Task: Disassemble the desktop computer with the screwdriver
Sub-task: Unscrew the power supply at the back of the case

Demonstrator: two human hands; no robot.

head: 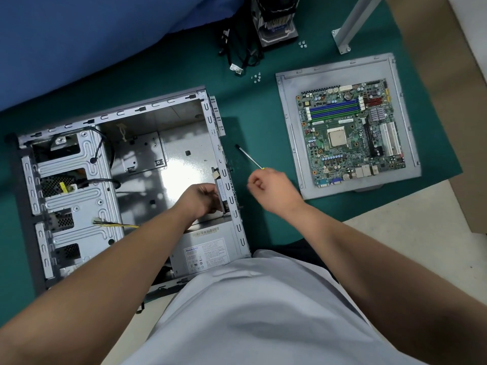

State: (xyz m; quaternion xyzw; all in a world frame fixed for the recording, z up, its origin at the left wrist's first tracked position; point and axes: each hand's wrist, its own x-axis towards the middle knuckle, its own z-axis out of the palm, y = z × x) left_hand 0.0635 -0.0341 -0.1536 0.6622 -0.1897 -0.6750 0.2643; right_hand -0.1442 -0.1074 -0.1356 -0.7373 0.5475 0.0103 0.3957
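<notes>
Motherboard (350,133) already out on side panel (290,127); power supply (208,248) still in case (158,106), small part gripped by left hand (203,198), screwdriver (250,157) held in curled right hand (271,187).

Tabletop (263,122) was covered with a dark teal-green mat, matte, flat, with its right edge running on a slant. A large sheet of blue fabric (79,43) lay over the far-left part, its curved edge resting on the green surface. A pale grey square-section metal post (355,19) rose at far right, slanted in the wide-angle view; its flat foot plate (341,40) sat on the mat with two fixing points visible. Plain brown cardboard-like panels (434,48) lay beyond the mat's right edge. A speckled cream floor (408,233) showed at near right, between mat and brown panel.
</notes>
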